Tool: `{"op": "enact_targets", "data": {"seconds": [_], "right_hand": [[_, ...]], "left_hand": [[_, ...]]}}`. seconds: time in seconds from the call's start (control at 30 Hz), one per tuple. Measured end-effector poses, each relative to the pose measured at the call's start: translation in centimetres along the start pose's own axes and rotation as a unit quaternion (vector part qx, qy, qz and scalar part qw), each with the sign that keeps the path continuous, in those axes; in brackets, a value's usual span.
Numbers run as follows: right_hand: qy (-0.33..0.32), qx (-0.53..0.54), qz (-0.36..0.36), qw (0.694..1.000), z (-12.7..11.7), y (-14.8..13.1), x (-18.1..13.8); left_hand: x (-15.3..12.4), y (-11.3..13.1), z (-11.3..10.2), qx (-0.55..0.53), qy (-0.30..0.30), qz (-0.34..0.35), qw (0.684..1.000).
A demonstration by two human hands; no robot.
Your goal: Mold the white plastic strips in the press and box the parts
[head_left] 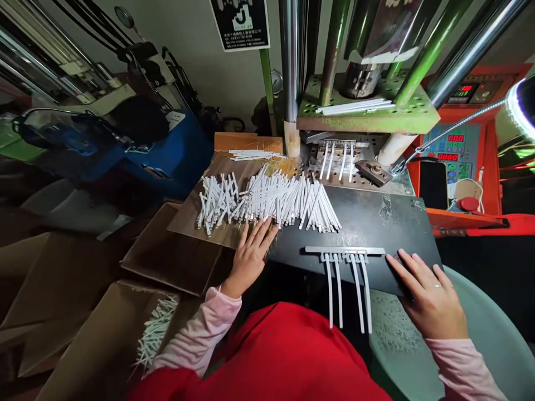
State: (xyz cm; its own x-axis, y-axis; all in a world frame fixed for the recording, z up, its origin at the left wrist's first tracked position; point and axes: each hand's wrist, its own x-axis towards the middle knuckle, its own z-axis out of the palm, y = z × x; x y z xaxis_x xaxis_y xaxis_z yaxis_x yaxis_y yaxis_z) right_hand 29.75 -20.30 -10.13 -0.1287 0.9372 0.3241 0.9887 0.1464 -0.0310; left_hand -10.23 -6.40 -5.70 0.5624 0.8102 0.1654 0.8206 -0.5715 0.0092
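Lying flat and spread at centre frame, left hand (pixel 251 253), fingertips touching the near ends of the white sticks (pixel 267 200) heaped in a long pile across the middle, half on a sheet of cardboard (pixel 188 223) and half on the dark metal plate (pixel 368 223). Resting open at lower right, right hand (pixel 430 298), fingers spread and pressing the plate's near right edge, pinching nothing. Sitting between the two hands, a grey bar (pixel 345 250) with four white sticks hanging over the plate's near edge toward the red lap (pixel 284 351). Lying bare, the stretch of plate from the pile's right end to the right corner, giving open room there. Crowding the upper centre, a green press (pixel 368 111) with steel columns, another four-stick bar waiting in its bed just behind the pile. Filling the right edge, an orange control box (pixel 460 150) with red digits. Gaping at lower left, a cardboard box (pixel 104 334) holding more white sticks, well apart from the plate.
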Motion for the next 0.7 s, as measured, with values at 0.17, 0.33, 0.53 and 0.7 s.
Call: {"op": "enact_targets", "data": {"seconds": [0.17, 0.33, 0.53, 0.7], "right_hand": [[0.006, 0.008, 0.006, 1.000, -0.19, 0.19, -0.14], [0.008, 0.006, 0.008, 1.000, 0.06, 0.23, -0.29], [0.020, 0.002, 0.000, 1.000, 0.05, 0.26, -0.21], [0.011, -0.008, 0.001, 1.000, -0.08, 0.04, -0.07]], "left_hand": [[-0.01, -0.16, 0.25, -0.005, 0.009, -0.006, 1.000], [0.04, -0.12, 0.39, -0.001, 0.014, -0.004, 1.000], [0.07, -0.04, 0.17, -0.008, 0.010, -0.005, 1.000], [0.02, 0.08, 0.31, -0.008, 0.009, -0.004, 1.000]]}}
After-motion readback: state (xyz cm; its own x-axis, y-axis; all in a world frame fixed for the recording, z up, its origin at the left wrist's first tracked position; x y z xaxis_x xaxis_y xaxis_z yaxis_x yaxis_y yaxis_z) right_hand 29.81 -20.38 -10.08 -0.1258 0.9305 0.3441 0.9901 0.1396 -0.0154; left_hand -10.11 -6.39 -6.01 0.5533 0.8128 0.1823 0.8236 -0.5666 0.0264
